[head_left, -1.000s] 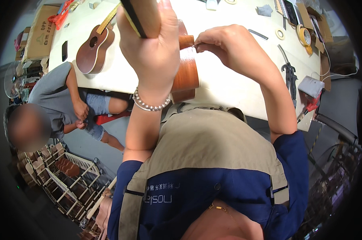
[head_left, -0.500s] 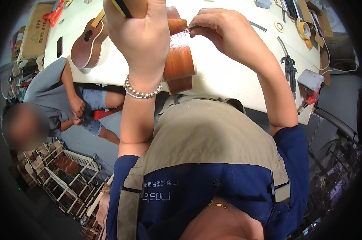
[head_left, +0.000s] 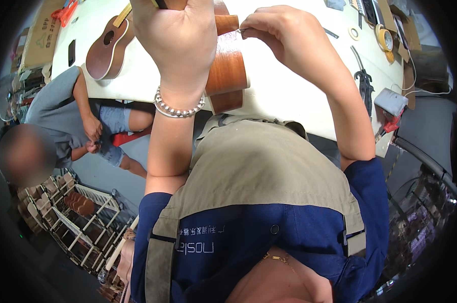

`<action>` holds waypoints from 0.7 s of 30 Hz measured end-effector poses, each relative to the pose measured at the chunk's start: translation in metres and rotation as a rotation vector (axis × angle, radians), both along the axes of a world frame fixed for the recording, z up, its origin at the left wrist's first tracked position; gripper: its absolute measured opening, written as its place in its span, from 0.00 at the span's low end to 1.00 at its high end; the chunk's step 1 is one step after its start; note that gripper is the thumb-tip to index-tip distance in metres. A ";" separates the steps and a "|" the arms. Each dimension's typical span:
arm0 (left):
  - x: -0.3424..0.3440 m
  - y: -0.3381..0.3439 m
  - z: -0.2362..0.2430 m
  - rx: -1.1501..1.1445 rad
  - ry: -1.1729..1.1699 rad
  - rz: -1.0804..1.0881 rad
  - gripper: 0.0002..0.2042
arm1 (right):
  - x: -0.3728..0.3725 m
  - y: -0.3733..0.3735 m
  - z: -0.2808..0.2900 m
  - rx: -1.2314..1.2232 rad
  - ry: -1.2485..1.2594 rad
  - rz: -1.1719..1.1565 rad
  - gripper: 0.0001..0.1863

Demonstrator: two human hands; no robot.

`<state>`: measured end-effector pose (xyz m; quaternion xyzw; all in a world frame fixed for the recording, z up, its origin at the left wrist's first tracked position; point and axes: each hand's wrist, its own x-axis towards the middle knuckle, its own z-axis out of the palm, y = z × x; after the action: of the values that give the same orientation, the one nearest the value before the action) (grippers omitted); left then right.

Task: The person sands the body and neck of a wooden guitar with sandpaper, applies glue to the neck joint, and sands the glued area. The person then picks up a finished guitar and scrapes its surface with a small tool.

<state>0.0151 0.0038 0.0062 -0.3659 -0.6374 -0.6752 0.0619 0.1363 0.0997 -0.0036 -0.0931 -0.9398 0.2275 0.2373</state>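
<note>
Against the near table edge stands a glossy brown wooden instrument body (head_left: 226,71), ukulele-like, partly hidden behind my left hand and wrist. My left hand (head_left: 175,43) is closed at the top of the view around a wooden neck (head_left: 161,4) with a dark, pale-edged strip; its far end is out of the picture. My right hand (head_left: 284,31) pinches a small shiny metal piece (head_left: 240,31) between thumb and fingers, right beside the edge of a brown wooden part (head_left: 227,24). The metal piece is mostly covered by the fingertips, so its kind cannot be told.
On the white table (head_left: 289,108), a brown ukulele (head_left: 107,50) lies left, near a black phone-like object (head_left: 72,53). Tape rolls (head_left: 385,39), a black clamp-like tool (head_left: 364,88) and a grey box (head_left: 391,101) lie right. A seated person (head_left: 69,118) is at the left, near a rack (head_left: 82,222).
The whole view has shifted slightly, with table things sitting a little higher. Both hands keep their holds; less of the metal piece shows at my right fingertips.
</note>
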 end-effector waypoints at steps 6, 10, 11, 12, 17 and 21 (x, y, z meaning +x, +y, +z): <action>-0.002 0.003 0.000 0.008 0.246 0.067 0.05 | 0.013 -0.007 0.011 -0.009 -0.125 0.046 0.09; 0.003 0.009 0.003 0.082 0.089 -0.031 0.06 | 0.009 -0.005 0.009 0.049 -0.097 -0.007 0.12; -0.003 0.008 0.002 0.055 0.153 -0.008 0.06 | 0.009 -0.008 0.007 0.072 -0.079 -0.015 0.12; -0.008 0.008 0.000 0.026 0.217 0.014 0.06 | 0.013 -0.014 0.007 0.106 -0.066 -0.019 0.11; 0.000 0.007 0.001 0.089 0.160 -0.017 0.05 | 0.023 -0.016 0.005 0.009 -0.087 0.043 0.09; -0.003 0.012 -0.001 0.101 0.133 -0.043 0.06 | 0.000 0.008 -0.003 -0.049 0.014 0.007 0.11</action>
<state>0.0117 0.0157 0.0056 -0.4200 -0.5891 -0.6819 0.1076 0.1368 0.1078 -0.0064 -0.0939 -0.9326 0.2520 0.2407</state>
